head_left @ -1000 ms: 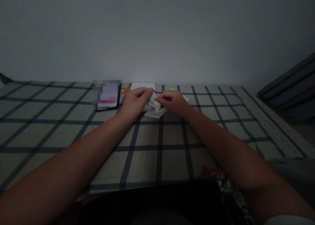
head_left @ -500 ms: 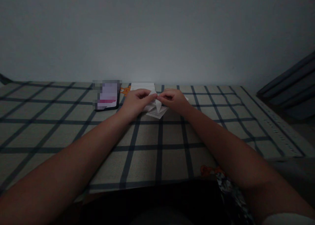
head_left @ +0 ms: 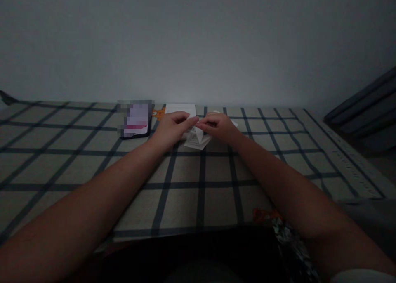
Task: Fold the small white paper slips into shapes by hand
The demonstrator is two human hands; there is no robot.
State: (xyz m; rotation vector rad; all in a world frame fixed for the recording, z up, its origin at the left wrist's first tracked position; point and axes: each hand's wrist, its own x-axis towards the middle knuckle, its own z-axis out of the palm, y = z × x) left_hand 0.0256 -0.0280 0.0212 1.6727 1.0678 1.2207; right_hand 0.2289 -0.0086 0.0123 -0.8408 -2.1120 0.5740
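Between my two hands is a folded piece of white paper [head_left: 199, 135], its pointed flap hanging down. My left hand [head_left: 173, 128] is closed, pinching the paper between thumb and fingers. Fingertips of my right hand [head_left: 218, 125] pinch it from the other side, nearly touching the left thumb. Under the hands lies a printed sheet [head_left: 194, 142] with small text, partly covered. Behind my left hand shows a stack of white paper [head_left: 180, 108]. Fingers hide much of the folded piece.
A phone [head_left: 136, 122] with a lit, blurred screen lies left of my hands. The checked tablecloth [head_left: 216, 200] has an orange figure [head_left: 159, 113] beside the phone. A grey wall [head_left: 198, 43] rises behind the table. Dark folded fabric [head_left: 368, 109] stands at the right.
The white paper has shifted between my fingers: less of it stands above the left thumb, and more print shows on the sheet below. Both hands stay almost in place.
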